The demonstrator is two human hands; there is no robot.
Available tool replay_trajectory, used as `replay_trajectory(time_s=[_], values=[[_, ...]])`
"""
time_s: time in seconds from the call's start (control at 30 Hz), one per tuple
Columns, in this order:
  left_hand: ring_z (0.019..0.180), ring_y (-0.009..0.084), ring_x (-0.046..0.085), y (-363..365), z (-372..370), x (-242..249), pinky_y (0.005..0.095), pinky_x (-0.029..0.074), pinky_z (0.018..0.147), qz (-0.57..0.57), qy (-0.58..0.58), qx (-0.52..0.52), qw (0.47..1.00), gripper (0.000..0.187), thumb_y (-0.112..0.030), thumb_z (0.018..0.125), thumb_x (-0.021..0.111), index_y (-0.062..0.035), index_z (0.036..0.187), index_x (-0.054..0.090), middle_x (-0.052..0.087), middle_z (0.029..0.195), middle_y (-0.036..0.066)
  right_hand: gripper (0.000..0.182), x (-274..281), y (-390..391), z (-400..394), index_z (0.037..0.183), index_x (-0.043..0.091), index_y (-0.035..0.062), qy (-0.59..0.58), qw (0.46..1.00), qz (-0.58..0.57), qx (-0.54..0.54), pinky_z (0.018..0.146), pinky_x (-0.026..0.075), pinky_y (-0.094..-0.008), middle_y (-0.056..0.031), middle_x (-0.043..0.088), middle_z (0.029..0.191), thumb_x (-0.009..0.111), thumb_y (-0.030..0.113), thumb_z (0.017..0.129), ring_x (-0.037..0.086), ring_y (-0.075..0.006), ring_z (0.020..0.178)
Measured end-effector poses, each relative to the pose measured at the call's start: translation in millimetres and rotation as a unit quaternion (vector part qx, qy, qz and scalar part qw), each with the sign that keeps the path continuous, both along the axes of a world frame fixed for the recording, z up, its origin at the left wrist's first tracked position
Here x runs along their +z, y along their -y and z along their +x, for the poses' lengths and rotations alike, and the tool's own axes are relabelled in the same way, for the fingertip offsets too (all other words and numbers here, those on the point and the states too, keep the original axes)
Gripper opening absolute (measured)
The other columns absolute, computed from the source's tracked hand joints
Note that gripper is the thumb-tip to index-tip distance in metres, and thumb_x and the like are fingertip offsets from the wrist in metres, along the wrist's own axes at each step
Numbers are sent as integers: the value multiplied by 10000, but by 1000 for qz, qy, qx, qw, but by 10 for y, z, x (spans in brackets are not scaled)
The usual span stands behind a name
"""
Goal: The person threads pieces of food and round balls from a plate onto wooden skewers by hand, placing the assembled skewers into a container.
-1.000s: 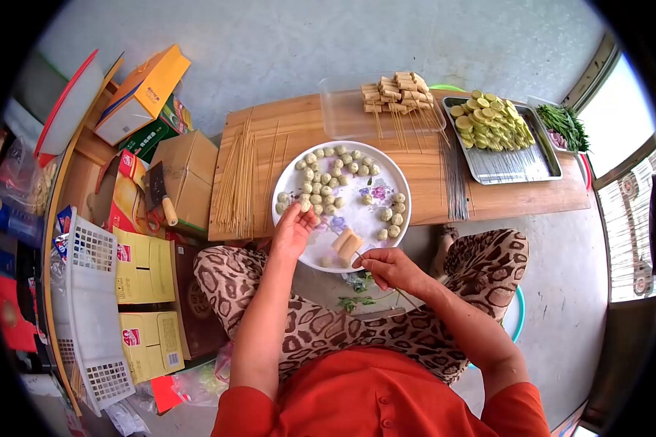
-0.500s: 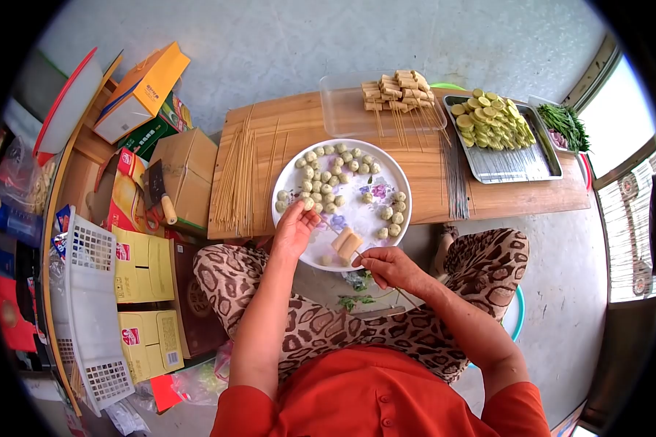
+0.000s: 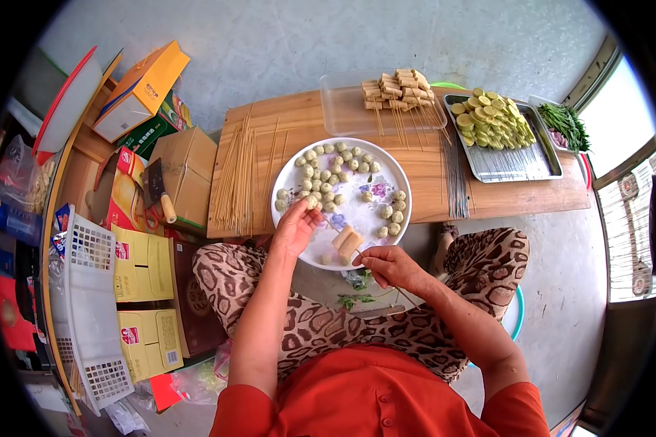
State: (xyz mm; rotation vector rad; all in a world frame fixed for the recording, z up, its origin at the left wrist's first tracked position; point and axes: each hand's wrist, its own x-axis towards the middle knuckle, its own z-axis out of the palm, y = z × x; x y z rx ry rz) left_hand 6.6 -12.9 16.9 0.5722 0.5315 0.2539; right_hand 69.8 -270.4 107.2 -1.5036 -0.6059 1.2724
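A round white plate (image 3: 408,182) with a floral print carries many pale green balls (image 3: 337,168). My left hand (image 3: 297,227) is over the plate's lower left, its fingertips pinched on one of the balls (image 3: 311,202). My right hand (image 3: 391,265) is closed around a thin skewer (image 3: 408,296) at the plate's lower right edge. Two tan rolls (image 3: 348,241) sit on that skewer, over the plate between my hands. The skewer's tip points up and left toward my left fingers.
On the wooden table (image 3: 427,171) lie loose skewers (image 3: 235,175), a clear tray (image 3: 337,109) with skewered rolls, a metal tray (image 3: 503,166) of green slices and a container of chopped greens (image 3: 567,127). A knife (image 3: 157,182) and boxes stand left.
My left hand and the ball in its fingers have shifted very slightly right and up. My right hand and the skewered rolls have barely moved.
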Motion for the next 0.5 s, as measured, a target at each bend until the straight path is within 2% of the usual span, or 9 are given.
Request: replay_trajectory(time_s=[0.1,0.17,0.2,0.3,0.4,0.47,0.5], values=[[830,160,574,16,2,30,306,508,738,6,2,-7,1000,168,-140,867,631,-56,1011,605,616,933,59,251,-2,4,-3,1036,625,-6,-1,1000,-2,-2,442,349,-226,21,459,518,465,168,952,426,-62,433],[859,184,553,22,2,33,326,491,783,29,2,-8,1000,283,-194,846,662,-17,1037,550,579,950,89,241,-17,2,-13,1055,617,20,2,1000,6,-5,423,302,-211,32,431,488,463,182,963,392,-43,426],[859,184,553,22,1,29,326,491,783,29,2,-8,1000,283,-194,846,662,-17,1037,550,579,950,89,241,-24,2,-14,1055,617,20,2,1000,6,-5,423,302,-211,32,431,488,463,182,963,392,-43,426],[820,159,575,7,-1,-1,303,508,738,14,4,-3,1000,172,-146,866,635,-59,1012,607,616,930,61,240,-47,-1,-11,1055,616,21,6,1000,9,-7,422,307,-212,32,428,487,465,184,964,392,-43,424],[820,158,579,-37,2,-71,303,513,741,11,20,20,1000,168,-135,869,626,-54,1015,603,616,923,60,242,-52,-7,0,1058,613,22,11,1000,9,-7,423,310,-211,32,425,485,464,188,964,393,-43,424],[843,166,575,-83,-6,-121,314,502,788,-3,-9,90,996,229,-163,850,653,-20,1008,569,589,931,69,251,-36,-10,6,1038,629,11,25,1000,-9,-5,453,353,-233,16,452,490,468,184,953,429,-65,434],[843,166,575,-86,-14,-113,314,502,788,-3,-9,91,996,229,-163,850,653,-20,1008,569,589,931,69,251,-51,-10,4,1038,629,11,25,1000,-9,-5,453,353,-233,16,452,490,468,184,953,429,-65,434]])
